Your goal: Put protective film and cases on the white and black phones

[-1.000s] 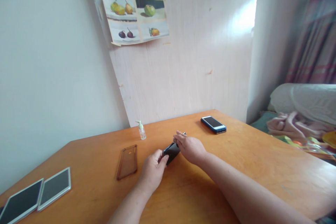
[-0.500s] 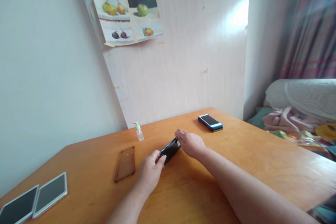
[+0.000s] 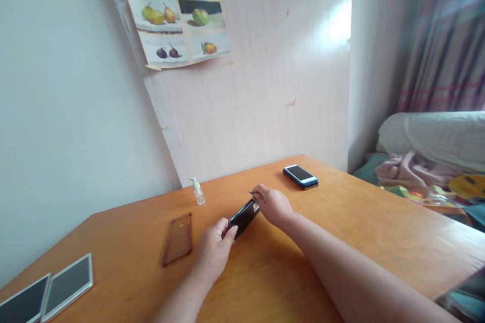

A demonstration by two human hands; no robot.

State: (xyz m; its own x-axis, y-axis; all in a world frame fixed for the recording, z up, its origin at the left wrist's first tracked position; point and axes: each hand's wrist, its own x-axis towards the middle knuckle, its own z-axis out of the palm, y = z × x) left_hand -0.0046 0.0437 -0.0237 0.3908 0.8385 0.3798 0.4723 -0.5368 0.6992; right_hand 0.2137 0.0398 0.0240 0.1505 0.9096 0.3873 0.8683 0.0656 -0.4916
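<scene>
My left hand (image 3: 216, 247) grips the near end of a black phone (image 3: 243, 219), thumb on the face turned toward me and fingers behind. The phone is tilted above the table. My right hand (image 3: 273, 205) is at its far upper end, fingers curled over the edge. A small dark tip pokes out at those fingertips; I cannot make out what it is. A pale patch shows on the phone beside the right hand. Left of my hands a translucent brown phone case (image 3: 178, 242) lies on the table.
A small clear pump bottle (image 3: 197, 194) stands behind the case on the wooden table (image 3: 265, 282). Another phone (image 3: 300, 175) in a blue case lies at the back right. Two white-framed tablets, one here (image 3: 68, 285), lie at the front left.
My right fingers have curled in more at the phone's upper end. The left hand keeps its hold on the phone. The whole view has shifted slightly.
</scene>
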